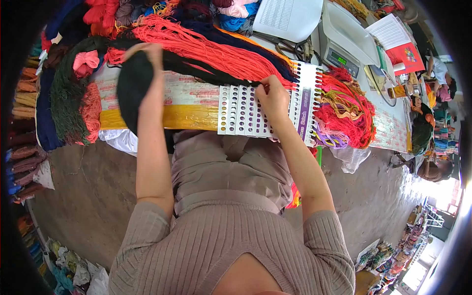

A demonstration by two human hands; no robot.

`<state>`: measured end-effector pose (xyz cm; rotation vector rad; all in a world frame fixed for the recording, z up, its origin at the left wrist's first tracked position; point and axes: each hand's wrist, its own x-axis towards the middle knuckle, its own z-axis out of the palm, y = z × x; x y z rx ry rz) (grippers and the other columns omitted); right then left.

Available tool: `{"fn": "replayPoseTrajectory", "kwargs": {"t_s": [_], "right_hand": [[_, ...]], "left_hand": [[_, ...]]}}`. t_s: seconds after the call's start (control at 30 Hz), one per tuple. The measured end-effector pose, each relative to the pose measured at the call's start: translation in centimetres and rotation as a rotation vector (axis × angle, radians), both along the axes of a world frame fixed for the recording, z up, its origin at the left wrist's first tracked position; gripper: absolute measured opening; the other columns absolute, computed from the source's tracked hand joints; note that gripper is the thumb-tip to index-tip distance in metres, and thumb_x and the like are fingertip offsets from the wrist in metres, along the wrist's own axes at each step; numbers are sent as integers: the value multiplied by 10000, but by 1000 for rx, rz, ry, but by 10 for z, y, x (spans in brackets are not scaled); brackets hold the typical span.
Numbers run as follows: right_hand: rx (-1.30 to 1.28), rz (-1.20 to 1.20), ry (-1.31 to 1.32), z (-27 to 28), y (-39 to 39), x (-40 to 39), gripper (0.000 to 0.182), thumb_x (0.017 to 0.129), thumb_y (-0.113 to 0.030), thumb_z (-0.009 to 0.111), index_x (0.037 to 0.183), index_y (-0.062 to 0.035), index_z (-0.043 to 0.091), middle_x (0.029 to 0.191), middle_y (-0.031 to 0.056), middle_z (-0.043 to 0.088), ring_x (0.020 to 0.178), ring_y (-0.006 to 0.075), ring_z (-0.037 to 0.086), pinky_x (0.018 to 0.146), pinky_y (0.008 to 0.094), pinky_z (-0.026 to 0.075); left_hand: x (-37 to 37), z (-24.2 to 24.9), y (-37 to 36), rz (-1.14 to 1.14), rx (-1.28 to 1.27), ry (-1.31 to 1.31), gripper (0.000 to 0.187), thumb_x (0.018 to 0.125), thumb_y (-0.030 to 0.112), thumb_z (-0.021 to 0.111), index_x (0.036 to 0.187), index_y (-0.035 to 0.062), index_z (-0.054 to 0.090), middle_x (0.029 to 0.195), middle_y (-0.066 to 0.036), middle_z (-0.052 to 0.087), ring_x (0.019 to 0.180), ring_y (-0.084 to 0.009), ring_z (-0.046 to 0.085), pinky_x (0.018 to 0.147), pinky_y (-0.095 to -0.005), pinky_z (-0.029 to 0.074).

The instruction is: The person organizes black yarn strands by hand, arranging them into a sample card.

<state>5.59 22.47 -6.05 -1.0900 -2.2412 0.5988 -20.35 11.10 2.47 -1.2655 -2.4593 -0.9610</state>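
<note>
My left hand [147,54], blurred by motion, is at the upper left with a bundle of black thread [135,88] hanging from it. Black strands [196,71] stretch from there toward my right hand [273,101]. The fingers of my right hand are pinched at the top edge of white cards with rows of holes [238,110]; what they grip is too small to tell. Long coral-red threads [206,46] lie just beyond, reaching a white punched strip with purple print [306,103] to the right of that hand.
A scale [339,44] and white printed sheets [282,17] stand at the back. Tangled red and multicoloured yarn [346,113] lies on the right. Dark green [71,93] and navy yarn [46,108] drape over the left edge. Other people [437,69] are at the far right.
</note>
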Motion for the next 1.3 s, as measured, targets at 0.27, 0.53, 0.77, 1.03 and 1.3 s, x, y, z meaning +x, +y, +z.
{"fn": "replayPoseTrajectory", "kwargs": {"t_s": [0.27,0.53,0.77,1.03,1.3], "right_hand": [[-98,-116,97,-4,3,0,128,743,-90,605,828,-24,535,687,86,592,627,200,582,628,321,464],[33,28,-217,13,-7,-10,369,724,-322,669,966,-92,512,840,54,586,760,242,600,638,379,444],[-10,22,-228,18,-8,-9,345,714,-310,658,940,-84,527,898,91,575,785,294,605,653,411,464],[-1,55,-62,8,-6,-6,281,724,-232,665,922,-83,532,831,80,575,706,285,594,611,395,455],[83,253,-121,13,-8,-8,190,766,-177,626,953,-157,657,817,37,553,730,232,584,613,359,457]], "left_hand": [[102,-99,53,-746,103,-661,475,792,10,577,1237,69,422,842,-49,591,772,-126,575,719,-256,455],[68,-78,41,-601,354,-991,410,838,-42,483,1233,42,411,881,-50,567,835,-128,561,754,-232,456],[91,-112,55,-769,49,-613,312,802,24,522,1110,39,477,976,-90,581,880,-175,587,762,-292,455],[107,-51,48,-707,-322,-484,424,817,34,495,1226,97,404,851,-94,590,731,-155,593,616,-278,458],[-68,-35,42,-358,-290,276,250,847,135,487,1074,45,541,866,-86,591,826,-207,582,720,-300,466]]}}
